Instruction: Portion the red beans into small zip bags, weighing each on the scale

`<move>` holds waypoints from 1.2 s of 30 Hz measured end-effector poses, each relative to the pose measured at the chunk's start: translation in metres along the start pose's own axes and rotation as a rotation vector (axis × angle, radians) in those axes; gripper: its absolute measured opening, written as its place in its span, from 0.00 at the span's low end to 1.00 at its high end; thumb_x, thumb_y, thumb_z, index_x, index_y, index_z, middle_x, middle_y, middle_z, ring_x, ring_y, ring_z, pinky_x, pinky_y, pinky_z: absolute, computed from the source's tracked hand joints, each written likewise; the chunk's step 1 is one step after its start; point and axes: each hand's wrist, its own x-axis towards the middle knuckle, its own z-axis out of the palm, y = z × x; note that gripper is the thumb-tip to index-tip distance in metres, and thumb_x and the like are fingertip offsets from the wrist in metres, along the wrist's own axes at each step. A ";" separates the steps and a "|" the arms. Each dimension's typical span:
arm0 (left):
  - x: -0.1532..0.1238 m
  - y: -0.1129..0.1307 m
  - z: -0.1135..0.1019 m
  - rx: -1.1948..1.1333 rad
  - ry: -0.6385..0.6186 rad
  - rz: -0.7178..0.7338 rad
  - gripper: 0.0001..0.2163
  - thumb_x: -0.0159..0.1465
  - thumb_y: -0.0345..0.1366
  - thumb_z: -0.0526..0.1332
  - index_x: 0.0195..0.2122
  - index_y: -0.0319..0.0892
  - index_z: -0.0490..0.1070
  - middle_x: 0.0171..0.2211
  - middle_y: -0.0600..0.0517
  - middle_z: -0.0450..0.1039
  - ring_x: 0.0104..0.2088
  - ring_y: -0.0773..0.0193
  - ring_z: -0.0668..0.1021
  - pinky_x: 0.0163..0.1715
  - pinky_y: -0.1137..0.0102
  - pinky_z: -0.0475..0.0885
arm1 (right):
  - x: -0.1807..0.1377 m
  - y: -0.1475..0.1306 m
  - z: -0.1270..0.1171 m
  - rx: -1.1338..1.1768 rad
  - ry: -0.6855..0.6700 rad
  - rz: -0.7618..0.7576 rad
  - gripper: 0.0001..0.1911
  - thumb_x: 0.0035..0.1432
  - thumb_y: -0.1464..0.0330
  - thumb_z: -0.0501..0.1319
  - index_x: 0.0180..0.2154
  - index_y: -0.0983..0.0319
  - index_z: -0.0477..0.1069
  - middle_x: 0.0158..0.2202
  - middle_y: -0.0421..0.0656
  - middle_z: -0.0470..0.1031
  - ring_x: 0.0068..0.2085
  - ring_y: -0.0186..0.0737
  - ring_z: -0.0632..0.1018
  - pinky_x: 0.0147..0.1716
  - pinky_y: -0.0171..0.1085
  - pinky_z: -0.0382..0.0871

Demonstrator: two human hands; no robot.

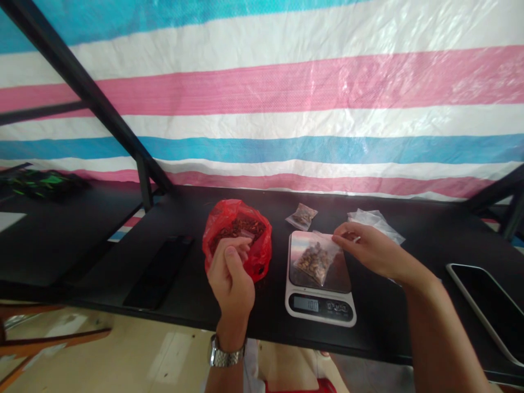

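A digital kitchen scale (321,309) stands on the black table, its display reading what looks like 10.0. On its plate lies a clear zip bag (315,263) of brown dried pieces. My right hand (370,248) pinches the bag's upper right edge between thumb and fingers. To the left is an open red plastic bag (262,256) filled with reddish-brown pieces (241,228). Over its front rim, my left hand (231,273) is closed with the fingers curled inward; what it holds, if anything, is hidden. A metal-band watch circles that wrist.
Behind the scale lies another small filled zip bag (302,216). Flat clear bags (376,225) rest beyond my right hand. One dark phone (159,272) is at left, a white-edged phone (489,305) at right. A black frame bar (90,98) and striped sheeting (286,82) stand behind.
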 end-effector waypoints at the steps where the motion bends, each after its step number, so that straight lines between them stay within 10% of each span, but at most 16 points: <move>1: -0.001 0.003 0.002 -0.012 -0.046 0.001 0.18 0.79 0.39 0.51 0.38 0.43 0.79 0.31 0.52 0.75 0.31 0.63 0.75 0.33 0.69 0.72 | -0.002 -0.005 0.000 0.024 0.004 -0.031 0.15 0.66 0.55 0.61 0.33 0.56 0.77 0.31 0.43 0.81 0.32 0.44 0.79 0.33 0.40 0.71; 6: -0.006 0.023 0.017 -0.100 -0.302 -0.123 0.12 0.76 0.43 0.59 0.50 0.44 0.80 0.47 0.46 0.82 0.47 0.58 0.82 0.51 0.65 0.76 | -0.015 -0.048 0.006 0.120 -0.046 -0.143 0.12 0.73 0.59 0.58 0.37 0.55 0.74 0.33 0.41 0.80 0.34 0.41 0.77 0.34 0.37 0.70; 10: -0.008 0.034 0.027 -0.299 -0.498 -0.394 0.15 0.73 0.49 0.64 0.43 0.43 0.83 0.38 0.48 0.84 0.38 0.60 0.82 0.39 0.69 0.77 | -0.018 -0.075 0.019 0.179 -0.084 -0.188 0.11 0.74 0.61 0.59 0.38 0.55 0.75 0.34 0.40 0.80 0.35 0.40 0.77 0.35 0.36 0.71; 17: 0.000 0.039 0.028 -0.414 -0.285 -0.496 0.23 0.68 0.58 0.67 0.32 0.42 0.83 0.29 0.51 0.81 0.33 0.60 0.81 0.33 0.71 0.77 | -0.006 -0.075 0.045 0.361 0.192 -0.245 0.10 0.67 0.58 0.69 0.43 0.55 0.74 0.39 0.43 0.79 0.37 0.41 0.78 0.37 0.38 0.75; 27: -0.003 0.035 0.021 -0.401 -0.411 -0.456 0.19 0.72 0.53 0.64 0.38 0.42 0.85 0.33 0.50 0.83 0.36 0.60 0.81 0.39 0.69 0.76 | -0.001 -0.087 0.063 0.523 0.371 -0.288 0.07 0.64 0.68 0.66 0.38 0.54 0.67 0.38 0.39 0.72 0.36 0.37 0.74 0.36 0.36 0.71; 36: -0.002 0.037 0.021 -0.462 -0.381 -0.494 0.18 0.71 0.52 0.66 0.40 0.42 0.87 0.34 0.49 0.86 0.34 0.61 0.83 0.36 0.71 0.79 | 0.001 -0.082 0.070 0.628 0.222 -0.287 0.08 0.69 0.65 0.65 0.46 0.54 0.67 0.38 0.37 0.73 0.36 0.36 0.75 0.38 0.36 0.71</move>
